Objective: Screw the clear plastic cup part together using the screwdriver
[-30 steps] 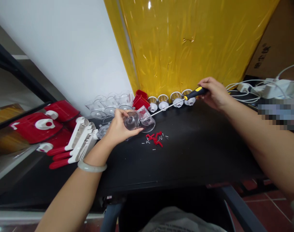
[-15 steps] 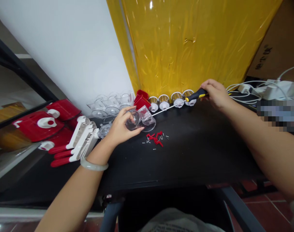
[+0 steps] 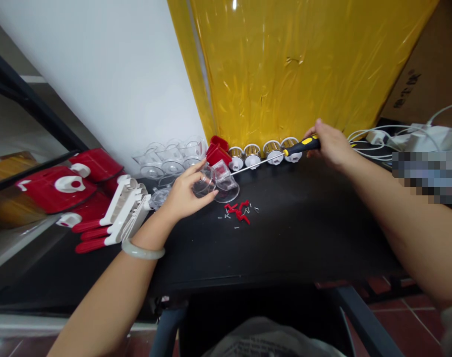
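Note:
My left hand is wrapped round a clear plastic part with a round end and a boxy end, tilted above the black table. In my right hand is a screwdriver with a black and yellow handle. Its long shaft slopes down to the left, and the tip meets the boxy end of the clear part; whether a screw is at the tip is too small to tell. Just in front of the part lie several small red plastic pieces with loose screws scattered around them.
Several grater drums line the back beside red plastic parts. Clear plastic parts stand left of them. White handles with red ends and red housings fill the left. White cables lie at the right.
The fingers of my right hand have shifted on the screwdriver handle, and the handle has turned to show more yellow. My left hand keeps hold of the clear part. The view has moved slightly.

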Motion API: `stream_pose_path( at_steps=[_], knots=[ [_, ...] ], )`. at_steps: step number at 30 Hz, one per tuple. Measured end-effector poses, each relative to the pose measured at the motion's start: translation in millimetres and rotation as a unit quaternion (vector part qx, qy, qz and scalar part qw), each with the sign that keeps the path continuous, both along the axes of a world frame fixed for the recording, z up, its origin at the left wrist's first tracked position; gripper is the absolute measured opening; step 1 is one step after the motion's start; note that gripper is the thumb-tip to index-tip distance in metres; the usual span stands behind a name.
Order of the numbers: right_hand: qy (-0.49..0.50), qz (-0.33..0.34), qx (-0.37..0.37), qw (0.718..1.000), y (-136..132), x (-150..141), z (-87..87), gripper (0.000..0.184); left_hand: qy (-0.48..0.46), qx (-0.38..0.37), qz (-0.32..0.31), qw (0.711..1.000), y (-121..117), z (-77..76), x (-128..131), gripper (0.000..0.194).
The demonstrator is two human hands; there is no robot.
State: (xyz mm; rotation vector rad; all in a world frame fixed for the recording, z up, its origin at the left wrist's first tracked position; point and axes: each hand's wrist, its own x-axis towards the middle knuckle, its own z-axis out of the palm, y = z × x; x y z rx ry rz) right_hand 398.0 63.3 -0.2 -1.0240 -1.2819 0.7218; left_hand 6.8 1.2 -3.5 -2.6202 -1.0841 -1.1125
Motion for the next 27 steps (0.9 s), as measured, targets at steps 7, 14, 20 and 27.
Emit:
stream_pose_path(
  at_steps=[7,14,20,27],
  knots=[
    [0.174,0.119,-0.002,0.978,-15,-6,8.5,0.021,0.003,-0.015,0.005,1.000,1,-0.9,-1,0.020],
    [0.147,0.133,0.006,0.980,-17,-3,9.4,0.017,0.002,-0.025,0.000,1.000,1,-0.3,0,0.020],
    [0.005,-0.004,-0.007,1.000,1,-2,-1.6,0.044,0.003,-0.030,-0.003,1.000,-1,1.7,1,0.019],
    [0.140,0.091,0.022,0.986,-12,-6,7.2,0.013,0.003,-0.035,0.001,0.999,-1,1.2,1,0.019]
  ],
)
